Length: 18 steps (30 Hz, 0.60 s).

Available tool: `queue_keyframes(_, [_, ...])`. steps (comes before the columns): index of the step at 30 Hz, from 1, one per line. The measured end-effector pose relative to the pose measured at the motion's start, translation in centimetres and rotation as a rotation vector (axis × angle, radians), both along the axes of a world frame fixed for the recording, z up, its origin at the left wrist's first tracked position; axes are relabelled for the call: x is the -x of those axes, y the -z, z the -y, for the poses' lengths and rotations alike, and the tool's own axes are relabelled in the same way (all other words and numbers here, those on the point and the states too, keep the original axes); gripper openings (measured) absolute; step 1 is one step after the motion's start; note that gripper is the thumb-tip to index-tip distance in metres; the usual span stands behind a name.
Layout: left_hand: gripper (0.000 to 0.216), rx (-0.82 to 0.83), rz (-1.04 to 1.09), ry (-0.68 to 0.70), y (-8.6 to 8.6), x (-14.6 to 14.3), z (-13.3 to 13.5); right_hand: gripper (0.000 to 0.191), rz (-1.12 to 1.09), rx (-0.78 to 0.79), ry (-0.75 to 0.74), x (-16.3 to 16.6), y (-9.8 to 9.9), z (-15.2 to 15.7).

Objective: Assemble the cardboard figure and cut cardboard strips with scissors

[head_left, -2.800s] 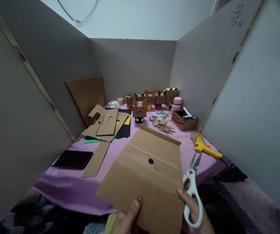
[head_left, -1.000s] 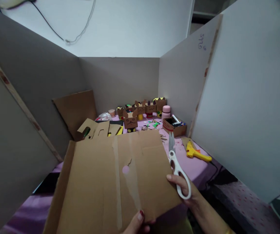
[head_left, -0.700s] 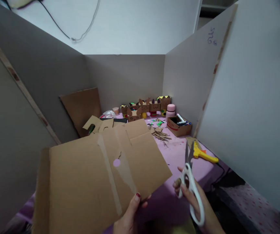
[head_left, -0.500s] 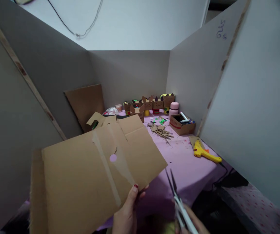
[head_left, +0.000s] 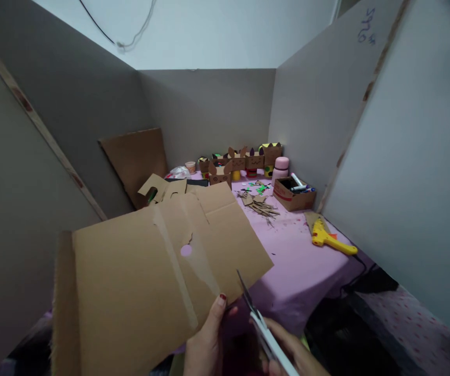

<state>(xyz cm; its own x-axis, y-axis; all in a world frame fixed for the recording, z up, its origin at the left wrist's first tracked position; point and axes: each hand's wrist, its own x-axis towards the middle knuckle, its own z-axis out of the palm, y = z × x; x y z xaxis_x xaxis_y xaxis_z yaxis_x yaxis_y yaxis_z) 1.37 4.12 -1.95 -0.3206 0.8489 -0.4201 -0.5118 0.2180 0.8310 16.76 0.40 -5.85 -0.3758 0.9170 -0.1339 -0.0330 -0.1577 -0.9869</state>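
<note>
Cardboard sheet (head_left: 142, 277): one, large, flat and brown, corrugated, with straight fold creases, a strip of clear glossy tape and one small round hole near its middle. It is held up in the air, tilted, above the near edge of the purple-clothed table (head_left: 303, 261).

Head view: the left hand (head_left: 205, 344) pinches the sheet's lower edge, its thumb pressed on the front face and its fingers hidden behind. The right hand (head_left: 291, 355), just right of the sheet's lower corner and partly cut off by the frame, is curled round one pair of scissors (head_left: 260, 324) with white handles and thin dark blades; the blade tip meets the sheet's lower right edge, and I cannot tell how far the blades are parted.

Beyond the sheet stand about five little boxy cardboard figures (head_left: 248, 159) with pointed ears. Right of the sheet lie one loose pile of thin cardboard scraps (head_left: 262, 204), one small open cardboard box (head_left: 293, 193) holding markers, and one yellow plastic glue gun (head_left: 329, 237).
</note>
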Motion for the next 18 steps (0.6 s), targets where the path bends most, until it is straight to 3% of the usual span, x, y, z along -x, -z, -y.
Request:
queue_keyframes(8, [0.027, -0.004, 0.015, 0.014, -0.2, -0.7, 0.4, 0.075, 0.022, -0.08, -0.013, 0.3, -0.5, 0.0])
queue_keyframes(12, [0.023, 0.107, -0.046, 0.075, -0.2, -0.5, 0.7, 0.074, -0.022, -0.137, 0.003, 0.6, -0.2, 0.0])
queue_keyframes(18, [0.022, -0.019, 0.023, 0.05, -1.2, -0.8, 0.8, 0.077, -0.008, -0.113, 0.001, 0.5, 0.6, -0.1])
